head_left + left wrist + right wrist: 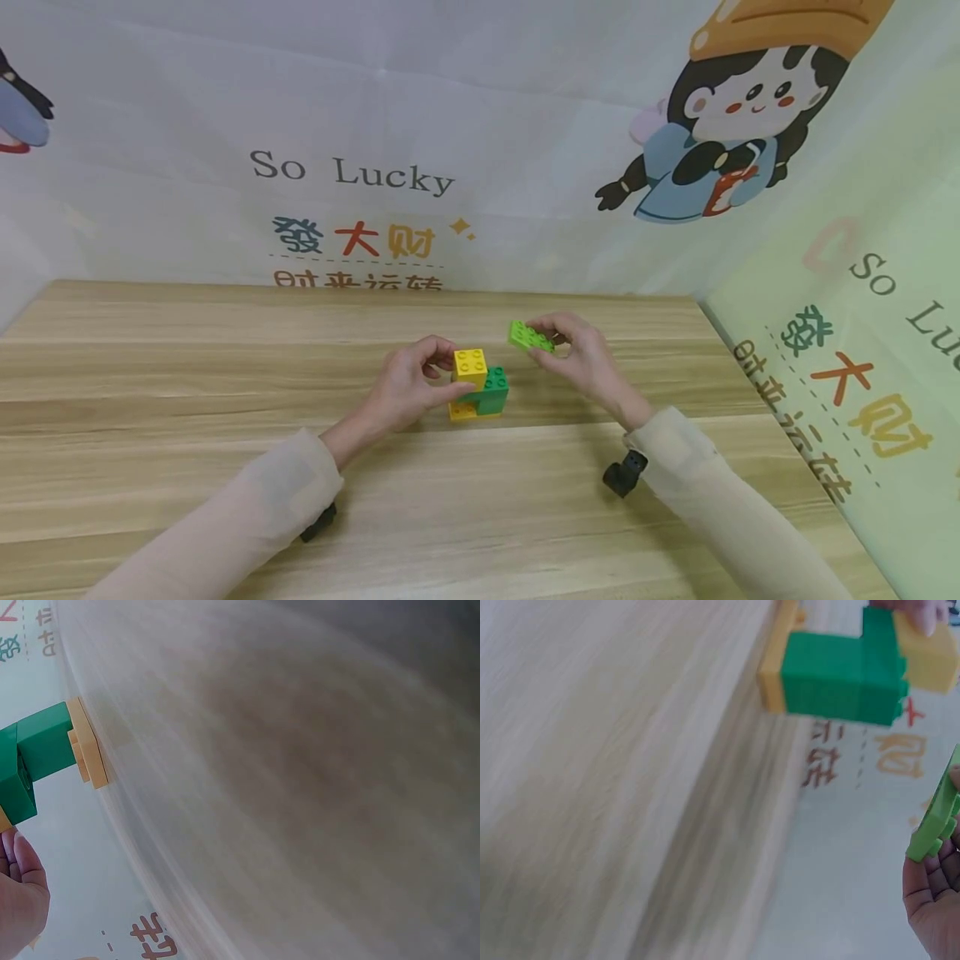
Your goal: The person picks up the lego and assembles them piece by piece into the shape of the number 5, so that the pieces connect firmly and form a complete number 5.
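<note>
A small stack of building bricks stands mid-table: a flat yellow-orange plate [91,750] at the bottom, green bricks [492,398] above it, and a yellow brick [470,367] on top. My left hand [408,379] pinches the yellow brick between thumb and fingers. To the right of the stack, my right hand [581,354] holds a light-green flat brick [529,336] by its edge, studs upward and apart from the stack. In the right wrist view that light-green brick [936,814] shows between thumb and fingertips.
The stack stands on a wooden table [225,367]. A white printed cloth [487,100] hangs behind the far edge, and more of it covers the right side [885,333]. Black wrist devices [625,473] sit under both sleeves.
</note>
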### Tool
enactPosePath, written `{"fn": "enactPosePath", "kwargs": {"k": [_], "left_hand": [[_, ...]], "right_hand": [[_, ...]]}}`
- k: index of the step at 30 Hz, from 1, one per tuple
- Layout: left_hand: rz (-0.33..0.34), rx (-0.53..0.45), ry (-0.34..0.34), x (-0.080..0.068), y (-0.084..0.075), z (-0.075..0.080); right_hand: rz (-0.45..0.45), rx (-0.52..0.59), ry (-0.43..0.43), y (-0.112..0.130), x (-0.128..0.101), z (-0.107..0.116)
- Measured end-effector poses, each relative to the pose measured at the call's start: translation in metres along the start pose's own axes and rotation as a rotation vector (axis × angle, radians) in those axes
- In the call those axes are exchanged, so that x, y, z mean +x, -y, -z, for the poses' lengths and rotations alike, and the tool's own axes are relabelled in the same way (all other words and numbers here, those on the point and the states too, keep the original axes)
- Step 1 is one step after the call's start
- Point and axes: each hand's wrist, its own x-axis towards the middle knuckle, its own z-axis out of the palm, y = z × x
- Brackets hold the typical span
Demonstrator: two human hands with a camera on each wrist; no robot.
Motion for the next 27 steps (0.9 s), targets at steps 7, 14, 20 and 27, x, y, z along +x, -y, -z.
{"fn": "enactPosePath", "kwargs": {"k": [7,14,20,27], "left_hand": [[-0.030,-0.006,-0.002,0.000,0.000,0.000],[-0.045,-0.009,0.001,0.000,0.003,-0.001],[-0.053,-0.009,0.006,0.000,0.003,0.000],[-0.062,-0.007,0.013,0.000,0.002,0.001]], "right_hand": [[0.089,0.036,0.024,0.023,-0.001,-0.001],[0.256,0.010,0.056,0.029,0.000,-0.008],[0.279,0.024,0.087,0.033,0.000,-0.012],[0.312,-0.021,0.106,0.035,-0.001,-0.014]]}}
